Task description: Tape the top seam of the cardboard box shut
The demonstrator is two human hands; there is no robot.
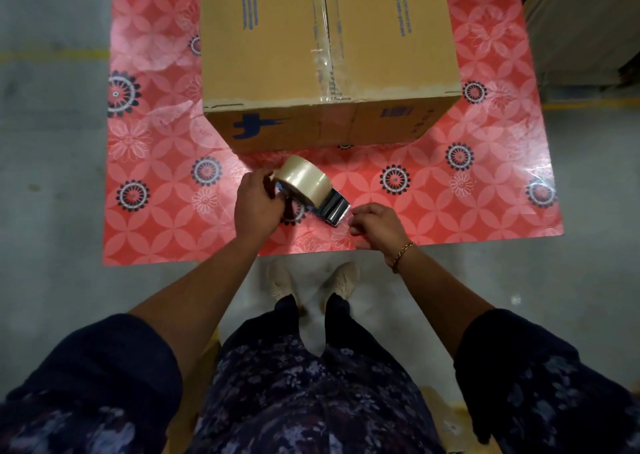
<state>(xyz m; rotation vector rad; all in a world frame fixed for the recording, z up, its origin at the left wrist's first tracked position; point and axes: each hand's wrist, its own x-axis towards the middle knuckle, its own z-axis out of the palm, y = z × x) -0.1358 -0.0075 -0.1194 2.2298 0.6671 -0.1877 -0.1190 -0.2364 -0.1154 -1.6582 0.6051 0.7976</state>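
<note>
A large brown cardboard box (277, 55) stands on a red flowered mat (156, 183). Its flaps are closed and clear tape (325, 62) runs along the middle top seam. In front of the box, above the mat, my left hand (258, 207) grips a tape dispenser (311, 190) that carries a roll of clear tape. My right hand (375, 225) is at the dispenser's dark front end, fingers pinched together where the tape comes out. The tape end itself is too thin to make out.
The mat lies on a grey concrete floor (52, 142) with a faint yellow line. My shoes (311, 280) stand just behind the mat's near edge. Pale stacked boards or cartons (588, 27) rise at the far right.
</note>
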